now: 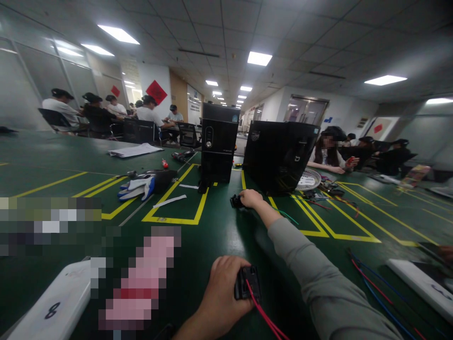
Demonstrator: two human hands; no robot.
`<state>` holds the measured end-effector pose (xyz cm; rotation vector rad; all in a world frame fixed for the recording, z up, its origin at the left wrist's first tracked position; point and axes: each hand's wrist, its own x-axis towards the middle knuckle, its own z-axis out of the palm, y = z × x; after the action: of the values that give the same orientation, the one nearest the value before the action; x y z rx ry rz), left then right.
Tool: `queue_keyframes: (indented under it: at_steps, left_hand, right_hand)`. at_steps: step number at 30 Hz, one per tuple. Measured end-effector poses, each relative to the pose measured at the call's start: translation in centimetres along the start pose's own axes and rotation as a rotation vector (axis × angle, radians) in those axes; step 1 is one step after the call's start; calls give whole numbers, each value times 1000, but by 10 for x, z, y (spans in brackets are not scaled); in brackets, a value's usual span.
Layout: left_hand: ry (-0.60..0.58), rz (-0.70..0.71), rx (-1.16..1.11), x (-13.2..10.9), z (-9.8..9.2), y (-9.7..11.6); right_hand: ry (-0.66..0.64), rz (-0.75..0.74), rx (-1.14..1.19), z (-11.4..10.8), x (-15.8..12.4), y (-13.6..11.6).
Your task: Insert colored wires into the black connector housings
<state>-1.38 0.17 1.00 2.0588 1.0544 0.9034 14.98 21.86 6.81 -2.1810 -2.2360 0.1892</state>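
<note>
Left hand [222, 289], lower middle of the frame: closed around a boxy black plastic block with openings in its face [253, 283], thumb below, fingers over the top, block standing out at the hand's right side. Open face turned toward the viewer and slightly right. Visible edges run near upright, with a slight lean; part lies under the fingers, so the full long axis cannot be told. Two thin red insulated wires [266, 317] come off this face and run down and right to the bottom edge.

Right hand [252, 199], centre of the frame, arm in a grey-green sleeve [311, 269] reaching up from lower right. Fingers gripped on a small dark black part [236, 201], which juts out left of the fingertips, end pointing left. Its shape and long axis are too dark to make out. A thin green wire [290, 216] shows just right of the forearm.

Both hands over a dark green bench [198, 250] marked with yellow tape outlines [173, 220]. Beyond the right hand, upper middle: an upright black computer tower [219, 141], and to its right a wider black computer case [279, 156]. Left of centre, a white-and-blue work glove [138, 187]. Right of the wider case, a round pale perforated basket [317, 179]. Lower right, loose red and blue wires [375, 288].
</note>
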Motion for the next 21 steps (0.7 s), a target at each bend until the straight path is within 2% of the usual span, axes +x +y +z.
queue_keyframes:
  at_steps: [7, 13, 21]
  left_hand:
    - [2, -16, -11, 0, 0, 2]
    - [8, -18, -13, 1, 2, 0]
    - [15, -10, -10, 1, 4, -4]
  right_hand:
    - [-123, 24, -3, -10, 20, 0]
    - [-232, 39, 2, -16, 26, 2]
    - [-220, 76, -69, -19, 34, -8]
